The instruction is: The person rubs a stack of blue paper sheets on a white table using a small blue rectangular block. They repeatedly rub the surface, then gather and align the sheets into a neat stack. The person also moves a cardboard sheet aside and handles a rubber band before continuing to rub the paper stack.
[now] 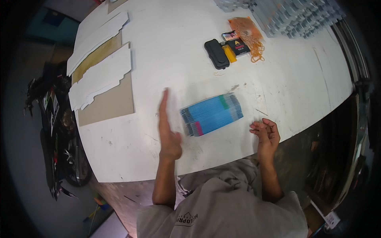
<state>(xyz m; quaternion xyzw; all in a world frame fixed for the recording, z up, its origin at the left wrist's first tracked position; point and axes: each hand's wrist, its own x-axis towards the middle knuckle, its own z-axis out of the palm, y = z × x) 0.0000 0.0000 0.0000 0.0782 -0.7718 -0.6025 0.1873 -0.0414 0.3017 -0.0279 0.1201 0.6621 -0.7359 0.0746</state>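
A bundle of blue folded printed sheets point(210, 115) lies in front of me on the white table, its many edges fanned slightly, with pink and green patches showing. My left hand point(168, 135) is held edge-on just left of the bundle, fingers stretched out straight and holding nothing; it is a little blurred. To the right of the bundle and apart from it, my right hand point(268, 137) hovers by the table's near edge. Its fingers are loosely bent and apart, with nothing visible in them.
Beyond the bundle lie a black case point(217, 54), a yellow lighter point(229, 53), a dark small pack point(239, 47) and a bag of orange rubber bands point(245, 28). White paper stacks point(103, 75) sit on boards at left. Clear plastic-looking stacks point(295, 18) fill the far right.
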